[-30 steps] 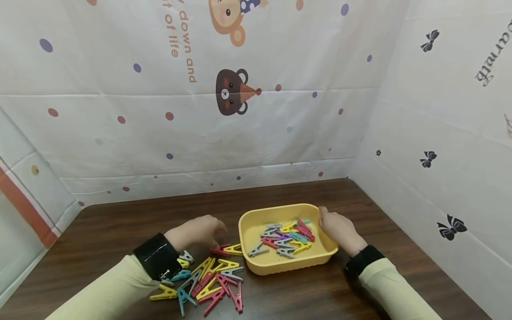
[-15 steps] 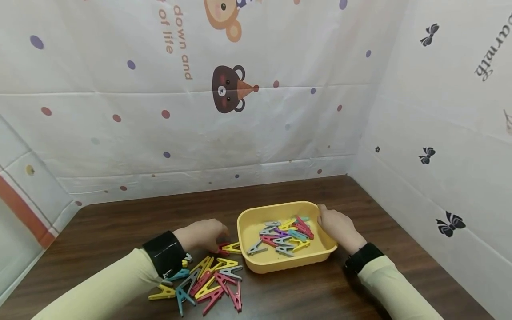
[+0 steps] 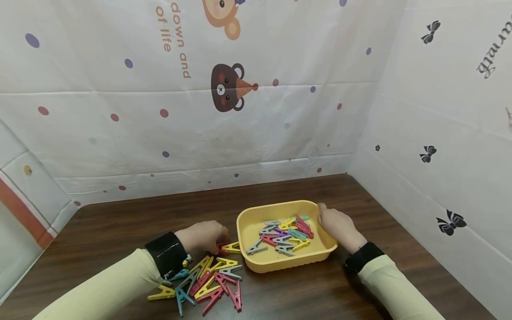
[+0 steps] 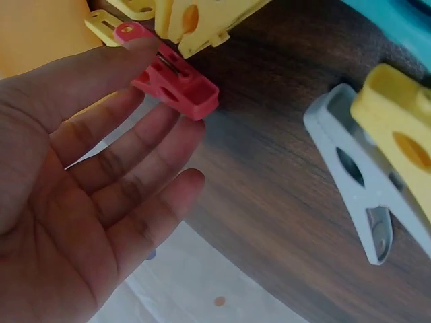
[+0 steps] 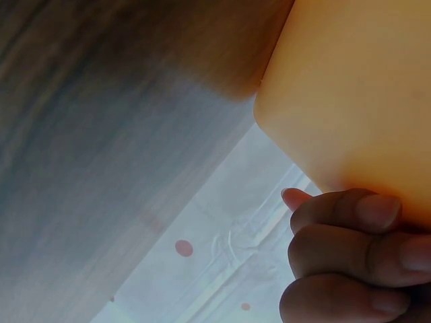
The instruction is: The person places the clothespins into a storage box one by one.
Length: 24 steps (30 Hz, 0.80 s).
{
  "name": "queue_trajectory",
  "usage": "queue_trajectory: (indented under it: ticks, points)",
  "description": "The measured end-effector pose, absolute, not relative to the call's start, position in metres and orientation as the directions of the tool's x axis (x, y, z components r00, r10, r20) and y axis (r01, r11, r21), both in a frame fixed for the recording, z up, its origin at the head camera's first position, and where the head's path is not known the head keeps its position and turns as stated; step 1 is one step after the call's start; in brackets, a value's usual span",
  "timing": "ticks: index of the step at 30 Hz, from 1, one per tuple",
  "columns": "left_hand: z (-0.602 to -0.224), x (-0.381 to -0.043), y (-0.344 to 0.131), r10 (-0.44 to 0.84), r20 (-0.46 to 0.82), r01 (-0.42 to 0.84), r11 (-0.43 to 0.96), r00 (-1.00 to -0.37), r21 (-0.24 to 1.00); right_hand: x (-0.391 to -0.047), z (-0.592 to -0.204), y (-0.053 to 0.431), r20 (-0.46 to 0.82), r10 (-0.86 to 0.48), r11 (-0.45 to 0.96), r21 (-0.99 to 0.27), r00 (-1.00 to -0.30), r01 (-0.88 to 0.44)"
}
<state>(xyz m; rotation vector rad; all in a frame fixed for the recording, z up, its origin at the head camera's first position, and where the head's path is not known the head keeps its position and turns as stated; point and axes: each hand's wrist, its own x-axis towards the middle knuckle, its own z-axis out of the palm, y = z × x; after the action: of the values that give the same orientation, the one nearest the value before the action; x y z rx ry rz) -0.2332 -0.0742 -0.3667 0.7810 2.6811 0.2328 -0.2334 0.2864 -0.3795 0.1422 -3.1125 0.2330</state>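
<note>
My left hand is low over the table, left of the yellow plastic basket. In the left wrist view its thumb and fingertips pinch a red clothespin, beside a yellow clothespin near the basket wall. My right hand grips the basket's right rim, thumb over the edge and fingers curled against the outer wall, as the right wrist view shows. Inside the basket lie several clothespins in grey, yellow, red, teal and purple. The left hand hides part of the red clothespin in the head view.
Several loose clothespins lie piled in front of the left forearm, left of the basket. The brown wooden table meets a white patterned curtain at the back and another on the right side.
My left hand has moved slightly right and down onto the red clothespin, and its fingers have closed on it. The right hand stays on the basket rim. The head view has shifted a little.
</note>
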Motion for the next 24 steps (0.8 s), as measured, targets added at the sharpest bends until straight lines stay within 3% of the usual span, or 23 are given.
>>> queue_trajectory:
  ticks: [24]
  points:
    - [-0.3732, -0.2316, -0.0743, 0.552, -0.238, 0.517, 0.833, -0.799, 0.197, -0.2345, -0.3786, 0.2877, 0.006, -0.096, 0.98, -0.173, -0.995, -0.095]
